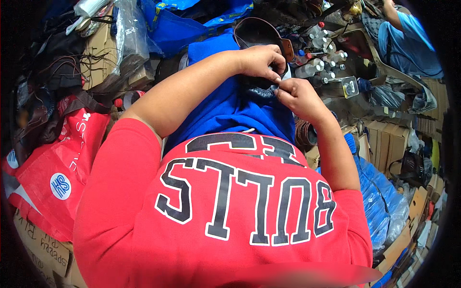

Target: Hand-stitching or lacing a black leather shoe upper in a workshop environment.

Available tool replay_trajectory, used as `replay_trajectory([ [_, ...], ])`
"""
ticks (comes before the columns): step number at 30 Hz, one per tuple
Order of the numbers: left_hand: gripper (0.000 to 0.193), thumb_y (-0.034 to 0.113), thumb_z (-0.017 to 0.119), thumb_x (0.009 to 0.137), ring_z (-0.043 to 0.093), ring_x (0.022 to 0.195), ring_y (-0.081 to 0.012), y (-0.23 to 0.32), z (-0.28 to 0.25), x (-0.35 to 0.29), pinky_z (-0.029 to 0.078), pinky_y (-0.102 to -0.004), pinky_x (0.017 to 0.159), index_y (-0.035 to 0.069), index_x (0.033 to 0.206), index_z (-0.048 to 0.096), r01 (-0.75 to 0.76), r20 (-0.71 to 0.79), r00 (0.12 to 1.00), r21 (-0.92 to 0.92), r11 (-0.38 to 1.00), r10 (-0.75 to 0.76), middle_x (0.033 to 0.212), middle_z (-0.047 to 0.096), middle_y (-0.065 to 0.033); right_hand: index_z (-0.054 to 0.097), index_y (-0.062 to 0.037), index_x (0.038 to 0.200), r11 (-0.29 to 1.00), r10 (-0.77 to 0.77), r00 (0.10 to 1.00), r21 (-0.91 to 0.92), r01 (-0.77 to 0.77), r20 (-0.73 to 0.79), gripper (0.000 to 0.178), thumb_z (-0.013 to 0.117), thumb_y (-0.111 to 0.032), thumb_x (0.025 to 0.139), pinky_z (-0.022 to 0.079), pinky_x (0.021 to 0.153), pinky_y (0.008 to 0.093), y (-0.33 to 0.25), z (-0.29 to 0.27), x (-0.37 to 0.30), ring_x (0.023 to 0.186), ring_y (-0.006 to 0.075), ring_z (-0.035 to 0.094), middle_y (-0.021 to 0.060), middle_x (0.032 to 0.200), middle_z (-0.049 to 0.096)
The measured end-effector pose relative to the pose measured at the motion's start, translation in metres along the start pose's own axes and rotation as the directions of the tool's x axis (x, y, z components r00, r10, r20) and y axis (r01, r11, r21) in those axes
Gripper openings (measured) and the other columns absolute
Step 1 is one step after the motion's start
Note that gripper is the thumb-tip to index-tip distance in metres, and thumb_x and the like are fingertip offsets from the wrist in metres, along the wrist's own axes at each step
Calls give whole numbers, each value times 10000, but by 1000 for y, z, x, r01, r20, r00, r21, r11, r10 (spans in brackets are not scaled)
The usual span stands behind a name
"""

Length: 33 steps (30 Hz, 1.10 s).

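Note:
Above my lap, both hands work close together over a dark, shoe-like item point(257, 32) with a thin brown rim. My left hand point(261, 61) is bent over its near part, thumb and fingers drawn together in a pinch. Just to the right, my right hand point(300, 96) is closed, its thumb and forefinger almost meeting the left fingertips. What lies between the fingers is too small to make out. Under them, a dark ridged band point(261, 91) rests against the blue cloth point(206, 110) over my legs. The hands hide part of the item.
Several bottles point(319, 67) stand at the right, near a squarish clear container point(343, 88). A blue bag point(192, 21) lies ahead, a red bag point(62, 168) at the left. Cardboard boxes point(384, 141) and a blue plastic-wrapped bundle point(379, 192) crowd the right. Another person's blue sleeve point(408, 43) shows far right.

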<state>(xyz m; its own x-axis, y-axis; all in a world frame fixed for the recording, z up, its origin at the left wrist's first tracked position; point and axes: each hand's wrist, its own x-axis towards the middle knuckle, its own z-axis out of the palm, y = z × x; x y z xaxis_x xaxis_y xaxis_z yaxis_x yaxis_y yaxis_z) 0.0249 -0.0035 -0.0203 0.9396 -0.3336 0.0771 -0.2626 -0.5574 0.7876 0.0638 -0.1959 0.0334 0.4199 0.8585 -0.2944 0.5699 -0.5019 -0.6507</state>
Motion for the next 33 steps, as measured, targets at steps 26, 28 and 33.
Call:
replay_trajectory([
  [26, 227, 211, 735, 747, 618, 841, -213, 3, -31, 11, 465, -329, 766, 74, 920, 683, 124, 306, 950, -188, 974, -62, 860, 655, -60, 684, -84, 1025, 999, 22, 970, 40, -13, -240, 226, 611, -30, 818, 449, 640, 279, -6, -1, -33, 679, 183, 572, 87, 753, 575],
  [28, 235, 197, 725, 755, 611, 877, -217, -7, -28, 12, 460, -324, 798, 75, 954, 691, 99, 307, 951, -210, 973, -31, 903, 652, -70, 684, -84, 1024, 999, 41, 974, 34, -34, -224, 233, 603, -29, 813, 449, 637, 282, -6, -2, -30, 676, 186, 573, 91, 751, 576],
  [33, 244, 154, 698, 768, 585, 968, -226, -16, -23, 17, 443, -319, 869, 68, 997, 705, 82, 347, 938, -218, 973, -1, 1012, 632, -102, 696, -81, 996, 997, 73, 976, -10, -77, -203, 223, 595, -50, 799, 454, 635, 284, -7, -6, -25, 681, 202, 587, 107, 760, 600],
])
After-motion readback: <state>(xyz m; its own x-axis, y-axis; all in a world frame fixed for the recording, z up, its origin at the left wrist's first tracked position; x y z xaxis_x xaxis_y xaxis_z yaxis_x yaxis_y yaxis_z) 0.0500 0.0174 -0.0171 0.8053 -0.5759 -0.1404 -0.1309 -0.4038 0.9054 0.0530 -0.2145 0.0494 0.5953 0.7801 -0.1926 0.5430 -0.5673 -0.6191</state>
